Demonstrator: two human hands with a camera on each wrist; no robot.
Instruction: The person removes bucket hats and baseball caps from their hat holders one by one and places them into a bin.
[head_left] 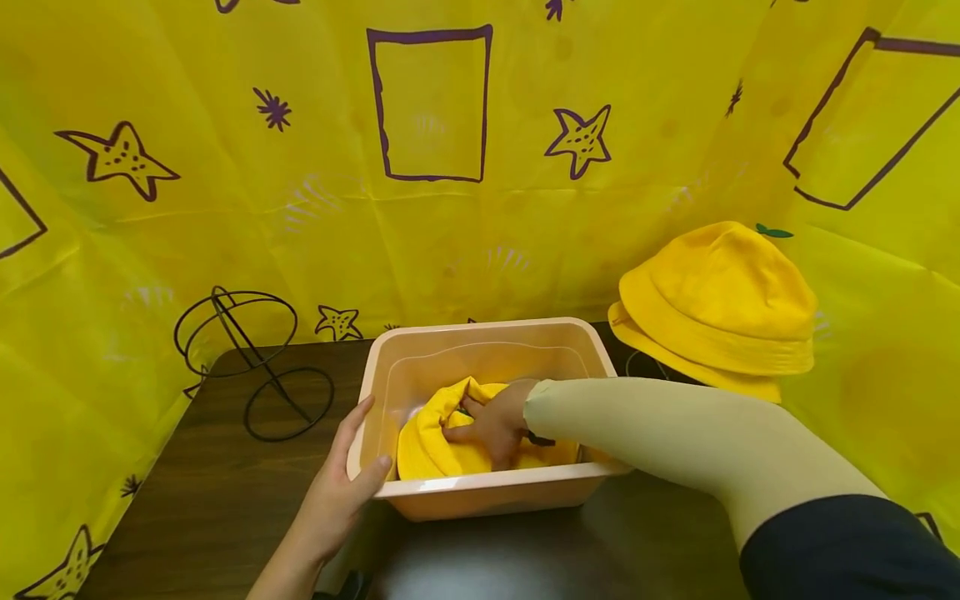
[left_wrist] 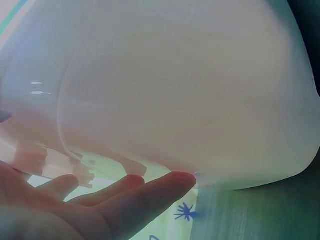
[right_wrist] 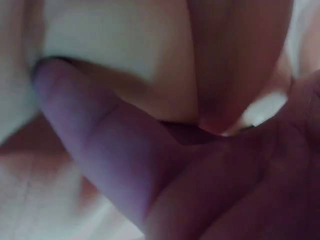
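Note:
A peach plastic basin [head_left: 491, 502] stands on the dark wooden table, with a yellow cloth hat [head_left: 431, 442] lying crumpled inside. My left hand [head_left: 341, 479] holds the basin's front left corner, thumb over the rim. In the left wrist view, the fingers [left_wrist: 145, 205] lie along the basin's pale outer wall. My right hand [head_left: 498, 421] reaches in from the right and rests on the hat with spread fingers. The right wrist view shows a digit [right_wrist: 100, 125] pressed against blurred pale cloth [right_wrist: 120, 40]; the fabric partly hides its tip.
A black wire stand [head_left: 273, 379] with round hoops is at the back left. Stacked yellow hats [head_left: 720, 292], the upper topped by a green leaf, sit at the back right, with some wire below. Yellow printed sheeting [head_left: 442, 233] encloses the table [head_left: 195, 492].

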